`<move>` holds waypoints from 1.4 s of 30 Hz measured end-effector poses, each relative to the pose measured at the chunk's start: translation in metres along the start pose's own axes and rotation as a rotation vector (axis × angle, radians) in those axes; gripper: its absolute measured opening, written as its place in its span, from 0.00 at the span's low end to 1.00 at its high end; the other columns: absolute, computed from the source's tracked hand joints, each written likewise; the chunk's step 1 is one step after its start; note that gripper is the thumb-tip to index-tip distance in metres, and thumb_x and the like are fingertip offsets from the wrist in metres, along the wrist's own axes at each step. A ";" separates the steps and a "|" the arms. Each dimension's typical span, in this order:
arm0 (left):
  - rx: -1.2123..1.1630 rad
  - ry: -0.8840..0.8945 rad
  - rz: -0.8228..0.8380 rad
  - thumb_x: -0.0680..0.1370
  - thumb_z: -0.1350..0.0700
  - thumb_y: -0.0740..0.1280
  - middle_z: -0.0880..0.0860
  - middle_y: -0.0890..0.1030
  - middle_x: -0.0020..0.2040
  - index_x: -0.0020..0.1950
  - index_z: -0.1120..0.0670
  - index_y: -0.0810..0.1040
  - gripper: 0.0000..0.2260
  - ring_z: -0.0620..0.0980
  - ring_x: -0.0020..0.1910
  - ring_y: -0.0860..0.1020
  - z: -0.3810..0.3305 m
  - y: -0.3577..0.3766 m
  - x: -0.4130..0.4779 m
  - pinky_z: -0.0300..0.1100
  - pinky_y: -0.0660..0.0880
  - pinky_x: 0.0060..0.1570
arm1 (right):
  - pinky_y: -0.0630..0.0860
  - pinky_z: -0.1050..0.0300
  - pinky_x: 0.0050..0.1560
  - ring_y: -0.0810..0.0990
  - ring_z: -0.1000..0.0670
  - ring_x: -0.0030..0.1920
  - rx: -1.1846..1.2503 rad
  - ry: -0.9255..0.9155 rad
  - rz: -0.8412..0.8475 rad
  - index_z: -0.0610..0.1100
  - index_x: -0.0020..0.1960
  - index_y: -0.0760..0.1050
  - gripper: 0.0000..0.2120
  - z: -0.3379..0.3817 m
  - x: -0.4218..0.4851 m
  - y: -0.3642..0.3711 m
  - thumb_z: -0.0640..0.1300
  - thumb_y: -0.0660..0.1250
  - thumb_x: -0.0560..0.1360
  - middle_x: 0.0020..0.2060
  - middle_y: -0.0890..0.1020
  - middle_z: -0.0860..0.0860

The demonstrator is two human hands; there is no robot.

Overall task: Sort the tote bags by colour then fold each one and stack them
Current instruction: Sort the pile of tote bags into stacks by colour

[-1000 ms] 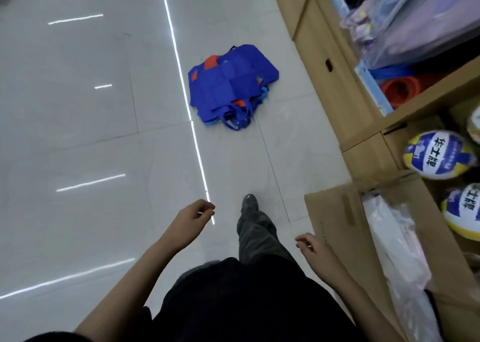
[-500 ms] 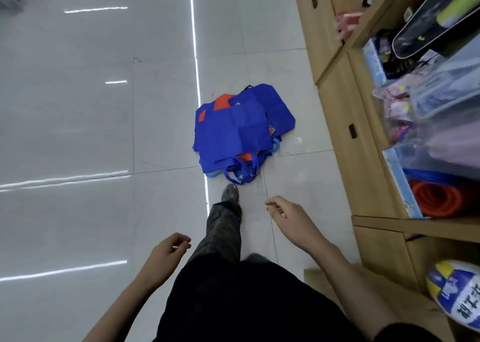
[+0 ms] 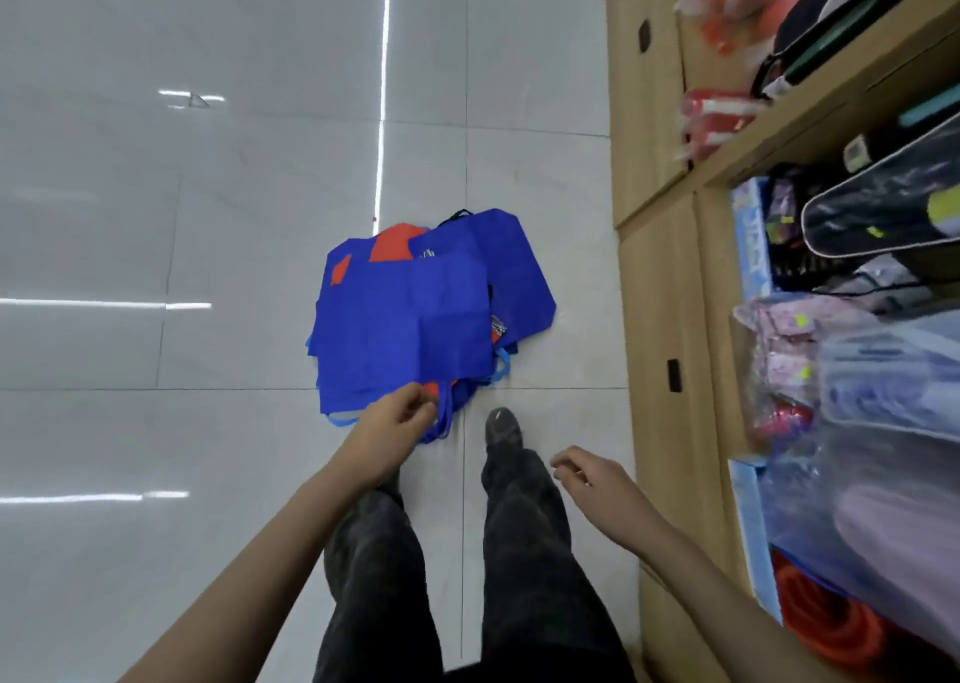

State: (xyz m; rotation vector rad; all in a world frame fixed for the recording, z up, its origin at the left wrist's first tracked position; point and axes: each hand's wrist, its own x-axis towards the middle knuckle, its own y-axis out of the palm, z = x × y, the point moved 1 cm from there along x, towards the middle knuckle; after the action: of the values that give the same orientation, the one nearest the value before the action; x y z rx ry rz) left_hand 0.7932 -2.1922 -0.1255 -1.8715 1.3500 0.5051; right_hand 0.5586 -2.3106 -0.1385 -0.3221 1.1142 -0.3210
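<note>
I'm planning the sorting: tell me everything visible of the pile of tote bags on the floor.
The pile of tote bags lies flat and loosely overlapped on the pale tiled floor, its colours mixed. It is mostly royal blue, in thin matte fabric, with orange bags peeking out at the far edge and underneath. Lighter blue strap handles trail at the near edge. The left hand is at that near edge; whether it grips anything is unclear.
</note>
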 end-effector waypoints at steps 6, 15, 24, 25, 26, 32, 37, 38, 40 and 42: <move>-0.095 -0.248 -0.108 0.80 0.58 0.61 0.51 0.80 0.48 0.51 0.54 0.77 0.06 0.50 0.50 0.79 0.117 0.043 0.107 0.37 0.71 0.45 | 0.74 0.56 0.52 0.79 0.50 0.49 -0.024 -0.083 0.050 0.44 0.53 0.75 0.09 0.003 0.204 -0.013 0.45 0.58 0.80 0.49 0.80 0.48; -0.125 -0.341 -0.297 0.79 0.56 0.63 0.52 0.77 0.56 0.61 0.57 0.74 0.12 0.49 0.52 0.74 0.279 0.072 0.296 0.41 0.68 0.50 | 0.75 0.50 0.54 0.79 0.47 0.46 -0.081 -0.122 0.040 0.44 0.46 0.75 0.07 -0.030 0.473 0.038 0.40 0.58 0.79 0.46 0.81 0.47; -0.036 -0.346 -0.647 0.71 0.43 0.71 0.61 0.55 0.74 0.74 0.51 0.60 0.36 0.60 0.73 0.57 0.407 0.075 0.463 0.54 0.59 0.70 | 0.69 0.44 0.62 0.65 0.40 0.69 -0.075 -0.141 -0.398 0.40 0.75 0.54 0.37 -0.039 0.663 0.092 0.55 0.67 0.75 0.71 0.60 0.42; -0.051 -0.380 -0.636 0.70 0.40 0.71 0.60 0.54 0.75 0.76 0.48 0.56 0.40 0.60 0.73 0.56 0.415 0.078 0.472 0.56 0.59 0.70 | 0.69 0.43 0.62 0.65 0.39 0.68 -0.033 -0.122 -0.423 0.39 0.75 0.53 0.39 -0.041 0.674 0.098 0.56 0.68 0.74 0.71 0.61 0.41; -0.084 -0.404 -0.624 0.69 0.39 0.71 0.60 0.55 0.75 0.77 0.47 0.52 0.43 0.61 0.73 0.57 0.420 0.080 0.478 0.58 0.59 0.69 | 0.70 0.41 0.62 0.67 0.38 0.66 0.001 -0.111 -0.461 0.39 0.74 0.53 0.40 -0.043 0.680 0.104 0.56 0.69 0.73 0.70 0.62 0.40; -0.279 -0.424 -0.872 0.72 0.50 0.72 0.60 0.68 0.67 0.71 0.59 0.62 0.33 0.59 0.65 0.67 0.433 0.073 0.464 0.53 0.68 0.61 | 0.70 0.42 0.58 0.71 0.39 0.61 -0.150 -0.373 -0.860 0.39 0.70 0.62 0.27 -0.038 0.650 0.122 0.41 0.68 0.75 0.63 0.69 0.39; -0.214 -0.367 -0.949 0.75 0.55 0.69 0.59 0.74 0.56 0.60 0.62 0.71 0.18 0.56 0.50 0.74 0.459 0.039 0.428 0.48 0.70 0.48 | 0.70 0.56 0.51 0.74 0.46 0.57 -0.010 -0.689 -0.540 0.44 0.74 0.56 0.29 -0.001 0.640 0.137 0.36 0.63 0.76 0.61 0.72 0.44; -0.172 -0.376 -0.999 0.76 0.55 0.69 0.60 0.72 0.59 0.64 0.61 0.69 0.20 0.57 0.53 0.74 0.468 0.030 0.417 0.50 0.71 0.52 | 0.69 0.56 0.49 0.75 0.46 0.53 -0.007 -0.710 -0.488 0.46 0.75 0.53 0.32 0.011 0.642 0.143 0.37 0.64 0.76 0.57 0.74 0.45; 0.004 -0.436 -1.116 0.76 0.53 0.68 0.63 0.67 0.65 0.70 0.59 0.65 0.26 0.62 0.62 0.70 0.486 0.017 0.398 0.55 0.66 0.62 | 0.71 0.58 0.48 0.76 0.49 0.46 0.072 -0.721 -0.372 0.49 0.76 0.50 0.35 0.034 0.643 0.160 0.36 0.64 0.75 0.51 0.76 0.50; 0.174 -0.473 -1.156 0.77 0.49 0.66 0.64 0.63 0.69 0.73 0.57 0.62 0.29 0.63 0.68 0.63 0.503 0.016 0.381 0.56 0.57 0.67 | 0.71 0.64 0.43 0.76 0.52 0.42 0.290 -0.626 -0.324 0.49 0.74 0.55 0.32 0.050 0.636 0.189 0.33 0.63 0.76 0.45 0.75 0.53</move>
State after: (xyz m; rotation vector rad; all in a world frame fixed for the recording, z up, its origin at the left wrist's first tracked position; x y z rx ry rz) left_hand 0.9726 -2.0476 -0.7132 -1.8691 -0.0859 0.1713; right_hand 0.8786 -2.3933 -0.7157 -0.3138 0.3890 -0.6127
